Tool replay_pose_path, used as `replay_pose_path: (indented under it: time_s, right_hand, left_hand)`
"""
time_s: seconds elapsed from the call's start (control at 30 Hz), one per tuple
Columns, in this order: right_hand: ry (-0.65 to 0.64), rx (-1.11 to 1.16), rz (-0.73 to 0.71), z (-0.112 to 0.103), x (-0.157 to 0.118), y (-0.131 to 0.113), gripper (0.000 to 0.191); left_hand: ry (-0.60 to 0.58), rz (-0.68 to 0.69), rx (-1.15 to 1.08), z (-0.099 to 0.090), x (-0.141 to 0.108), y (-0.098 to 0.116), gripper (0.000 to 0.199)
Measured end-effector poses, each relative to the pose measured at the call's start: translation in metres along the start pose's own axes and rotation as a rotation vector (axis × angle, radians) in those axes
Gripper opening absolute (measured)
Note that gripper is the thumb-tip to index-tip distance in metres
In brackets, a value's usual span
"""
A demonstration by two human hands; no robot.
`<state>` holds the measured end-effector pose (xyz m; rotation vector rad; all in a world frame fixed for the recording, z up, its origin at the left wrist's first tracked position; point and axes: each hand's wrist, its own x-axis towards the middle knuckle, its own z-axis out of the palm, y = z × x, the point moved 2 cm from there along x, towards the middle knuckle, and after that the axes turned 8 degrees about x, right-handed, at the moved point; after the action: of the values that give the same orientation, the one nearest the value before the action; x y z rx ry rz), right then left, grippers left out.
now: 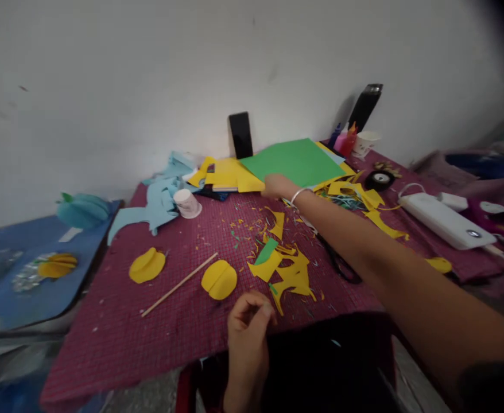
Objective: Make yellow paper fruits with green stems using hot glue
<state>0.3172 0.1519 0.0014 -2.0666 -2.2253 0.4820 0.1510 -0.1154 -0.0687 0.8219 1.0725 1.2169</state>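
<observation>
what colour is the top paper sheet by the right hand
The top paper sheet is green, best seen in the head view.

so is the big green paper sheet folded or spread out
Spread out: the big green paper sheet lies open beside the right hand, its broad face showing with no flap.

And there's the right hand [278,187], blurred at the green sheet's [297,162] edge, grip unreadable, its arm [390,252] cut off by the frame's right edge!
</observation>
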Motion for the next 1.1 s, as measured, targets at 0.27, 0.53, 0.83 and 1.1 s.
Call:
replay_pose_path:
  time_s: [0.27, 0.53, 0.83, 1.1]
  right_hand:
    - [0.19, 0.276, -0.181, -0.024, -0.066, 0.004, 0.029]
    - [0.077, 0.825, -0.588, 0.025, -0.252, -0.009, 0.018]
    - [-0.017, 1.135, -0.475, 0.058, -0.321, -0.003, 0.021]
    - [0.084, 1.177, -0.448, 0.074, -0.322, -0.008, 0.005]
  left_hand:
    - [0.031, -0.126, -0.161, -0.002, -0.002, 0.002, 0.015]
    - [-0.034, -0.083, -0.178, 0.017, -0.029, 0.014, 0.007]
    - [-0.019, 0.133, 0.058, 0.034, -0.068, 0.018, 0.004]
    - [0.045, 0.151, 0.126, 0.028, -0.062, 0.006, 0.004]
